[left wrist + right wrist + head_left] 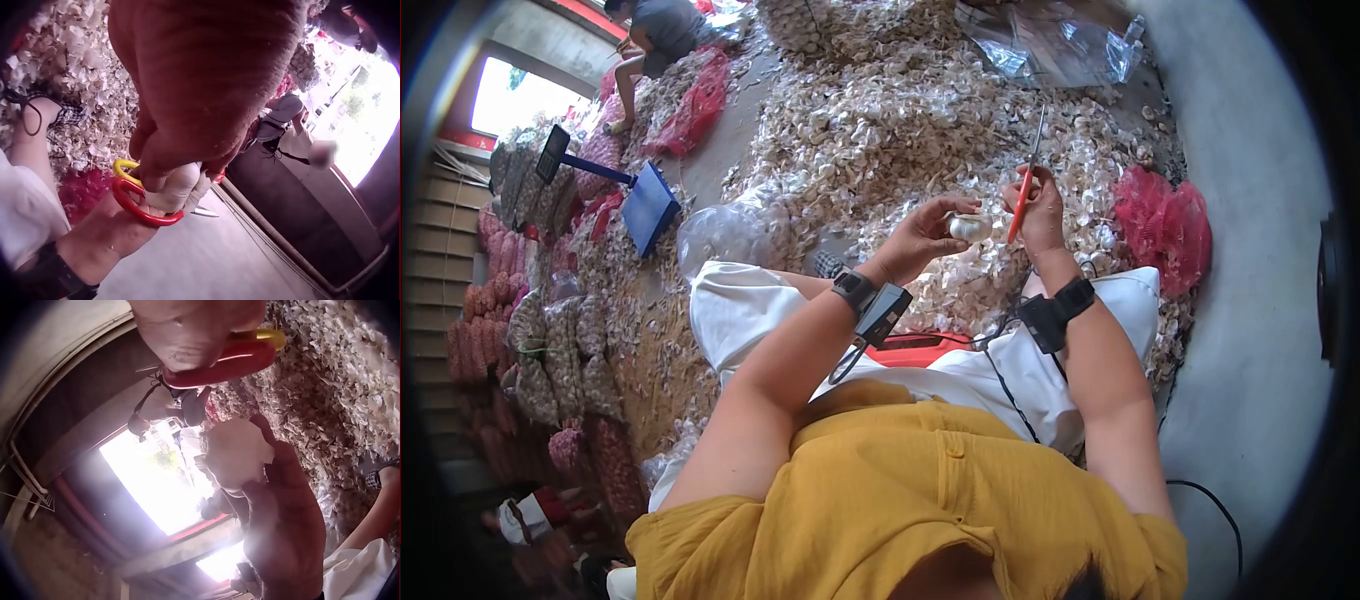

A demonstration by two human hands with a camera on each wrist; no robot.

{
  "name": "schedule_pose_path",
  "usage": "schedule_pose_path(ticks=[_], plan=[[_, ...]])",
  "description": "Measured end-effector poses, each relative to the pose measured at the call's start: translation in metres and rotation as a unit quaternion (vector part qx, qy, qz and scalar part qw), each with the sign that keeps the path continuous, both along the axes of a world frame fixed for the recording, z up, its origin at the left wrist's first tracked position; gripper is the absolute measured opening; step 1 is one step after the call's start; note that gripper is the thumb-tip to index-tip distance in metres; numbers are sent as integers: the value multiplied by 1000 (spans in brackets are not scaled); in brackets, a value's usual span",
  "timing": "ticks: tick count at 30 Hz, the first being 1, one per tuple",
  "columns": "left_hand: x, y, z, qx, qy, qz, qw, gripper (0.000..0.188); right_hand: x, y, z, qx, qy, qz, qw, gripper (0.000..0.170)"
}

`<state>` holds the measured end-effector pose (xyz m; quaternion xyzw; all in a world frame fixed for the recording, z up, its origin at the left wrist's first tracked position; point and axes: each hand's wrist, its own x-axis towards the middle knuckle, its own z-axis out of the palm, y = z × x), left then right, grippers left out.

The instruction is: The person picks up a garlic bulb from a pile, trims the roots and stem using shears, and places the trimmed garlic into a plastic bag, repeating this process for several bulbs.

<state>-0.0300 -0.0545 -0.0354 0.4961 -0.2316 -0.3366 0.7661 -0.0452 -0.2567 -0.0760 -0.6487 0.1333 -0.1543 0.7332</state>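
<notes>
Garlic bulb (970, 228), white and rounded, is held up in the left hand (918, 242), pinched by thumb and fingers above a wide spread of papery skins (870, 110); just beside it, scissors (1021, 202) with red and yellow handles are gripped in the right hand (1045, 212), blades pointed away from the body, and red mesh (1162, 230) is seen near the wall (1250, 200).

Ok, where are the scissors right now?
In the head view, the scissors are in the right hand, just right of the garlic bulb that the left hand holds.
</notes>
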Motion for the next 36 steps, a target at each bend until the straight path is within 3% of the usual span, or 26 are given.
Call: schedule_pose_path(ticks=[1, 3, 5, 7, 11, 13, 17, 19, 31, 36], plan=[[2, 2, 0, 0, -2, 3, 1000, 49, -3, -1, 10, 34, 24, 22, 999, 34], [5, 5, -1, -4, 96, 36, 995, 49, -7, 11, 18, 73, -14, 94, 993, 37], [6, 7, -1, -14, 115, 55, 992, 48, -11, 25, 16, 35, -60, 161, 985, 39], [9, 9, -3, 19, 132, 95, 987, 51, -17, 34, 25, -72, -87, 193, 975, 46], [6, 9, 1, 57, 59, 166, 983, 55, -22, 29, 34, -107, -30, 196, 974, 46], [12, 13, -4, 60, 56, 168, 982, 55, -24, 27, 41, -270, -72, 141, 950, 45], [28, 24, -6, 48, 42, 152, 986, 59, -30, 24, 53, -319, -29, 183, 929, 41], [31, 28, -4, 52, 32, 157, 986, 60, -31, 24, 48, -440, -112, 163, 876, 42], [29, 33, 4, 72, 36, 156, 985, 65, -33, 26, 53, -503, -50, 175, 845, 40], [33, 37, 2, 102, 14, 168, 980, 62, -36, 32, 54, -459, 3, 209, 864, 39]])
